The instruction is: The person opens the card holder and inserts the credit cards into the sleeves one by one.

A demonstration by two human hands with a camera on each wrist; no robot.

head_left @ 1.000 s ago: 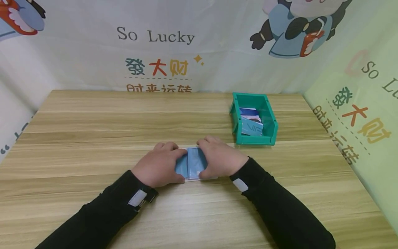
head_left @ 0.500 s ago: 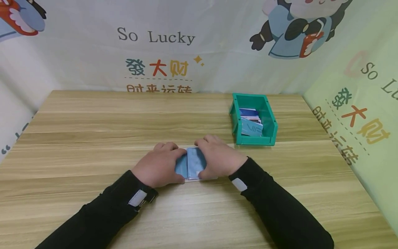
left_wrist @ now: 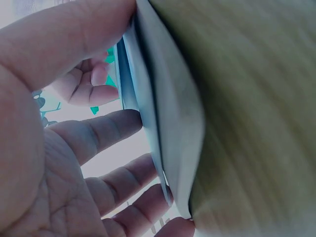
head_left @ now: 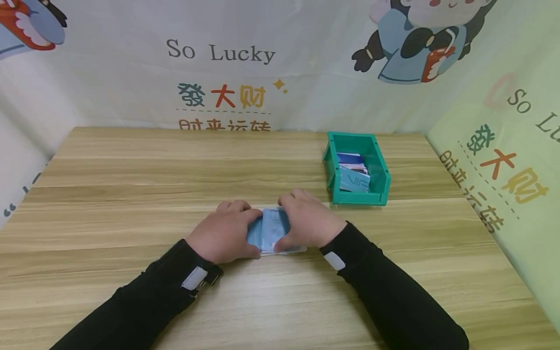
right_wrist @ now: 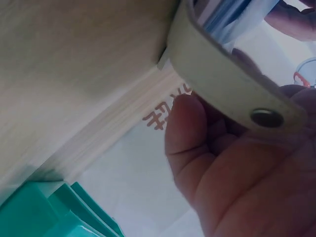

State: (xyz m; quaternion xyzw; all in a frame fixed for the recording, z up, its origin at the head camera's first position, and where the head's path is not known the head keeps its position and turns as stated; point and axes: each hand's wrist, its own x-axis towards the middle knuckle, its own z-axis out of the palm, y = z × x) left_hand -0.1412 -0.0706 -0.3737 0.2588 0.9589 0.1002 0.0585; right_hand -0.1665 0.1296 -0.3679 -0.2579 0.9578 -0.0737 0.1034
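Observation:
Between my hands a card holder (head_left: 273,228) lies spread on the table, with pale blue cards or sleeves facing up and a light cover under them. My left hand (head_left: 225,231) grips its left side, thumb at the near edge and fingers at the far edge. Across the right side, my right hand (head_left: 310,221) holds the blue sleeve by its near and far edges. In the right wrist view a cream strap (right_wrist: 222,74) with a metal snap (right_wrist: 266,117) sticks out by the right palm. The left wrist view shows the cover (left_wrist: 180,108) edge-on; my palms hide the outer ends.
A green bin (head_left: 360,197) with several cards (head_left: 355,179) in it stands beyond my right hand. The wooden table (head_left: 144,170) reaches back to a printed cloth backdrop (head_left: 306,92), and a similar cloth hangs at each side.
My right hand has shifted slightly, its thumb moving left along the near edge, and the right-hand blue sleeve has edged a little left. My left hand stays in place.

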